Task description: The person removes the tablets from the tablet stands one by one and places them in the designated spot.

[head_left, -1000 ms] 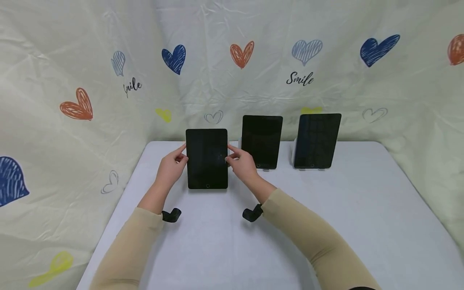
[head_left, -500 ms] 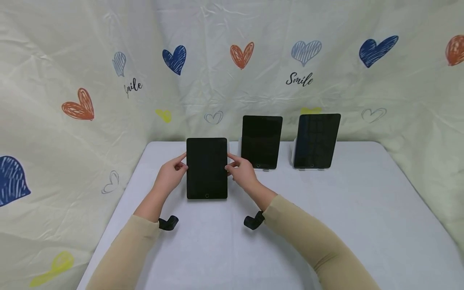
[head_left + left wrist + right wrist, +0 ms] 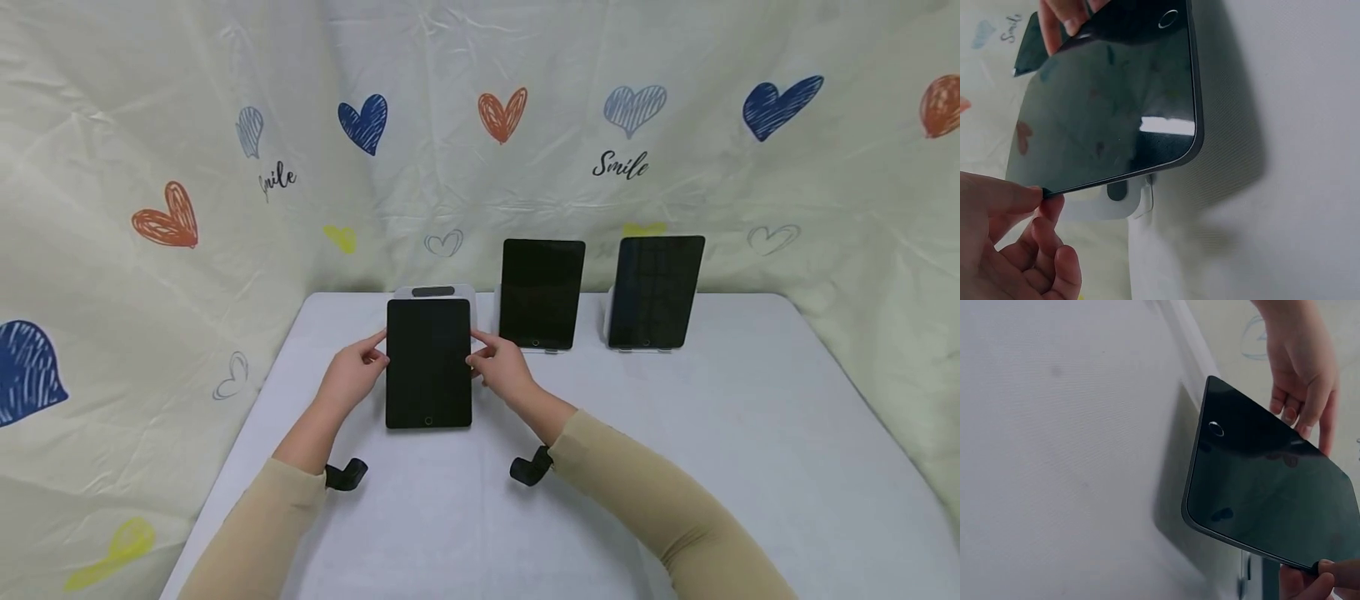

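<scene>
Left hand (image 3: 352,371) and right hand (image 3: 504,365) pinch the tablet (image 3: 428,364) in front of the stand (image 3: 432,292); matched, level grips seem advisable.

Right fingers (image 3: 1317,587) and left fingers (image 3: 1316,404) pinch opposite edges of a dark tablet (image 3: 1260,494)

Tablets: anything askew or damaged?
No damage shows. The left tablet stands out: the left hand and right hand hold it above the table, before a stand, while the middle tablet and right tablet sit propped up.
</scene>
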The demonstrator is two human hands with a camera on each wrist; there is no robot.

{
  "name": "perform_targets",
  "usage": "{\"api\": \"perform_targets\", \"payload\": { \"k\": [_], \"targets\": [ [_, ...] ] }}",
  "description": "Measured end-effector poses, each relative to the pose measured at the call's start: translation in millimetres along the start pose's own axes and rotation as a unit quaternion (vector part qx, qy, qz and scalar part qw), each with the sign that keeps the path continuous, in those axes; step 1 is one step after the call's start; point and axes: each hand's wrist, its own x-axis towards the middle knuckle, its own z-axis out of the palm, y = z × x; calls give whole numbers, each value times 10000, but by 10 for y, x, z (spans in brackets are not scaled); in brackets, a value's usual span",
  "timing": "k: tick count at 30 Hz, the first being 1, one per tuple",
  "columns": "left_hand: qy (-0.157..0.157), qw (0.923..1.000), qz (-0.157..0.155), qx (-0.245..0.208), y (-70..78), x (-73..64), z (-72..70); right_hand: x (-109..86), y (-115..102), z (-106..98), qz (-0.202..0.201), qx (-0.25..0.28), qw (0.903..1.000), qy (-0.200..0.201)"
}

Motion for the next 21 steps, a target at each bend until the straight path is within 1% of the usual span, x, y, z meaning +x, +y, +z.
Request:
{"api": "perform_targets", "payload": {
  "k": [5, 12, 21],
  "targets": [
    [-201, 9997, -56, 138, -17, -48, -4, -22, 52, 22, 74, -51, 9999, -119],
    [-429, 9986, -157, 280, -72, -64, 24, -63, 83, 58, 283, -27, 9992, -263],
    [-725, 9957, -451, 353, -130, -78, 111, -109, 119, 85, 546, -219, 9976, -361]
  ]
}}
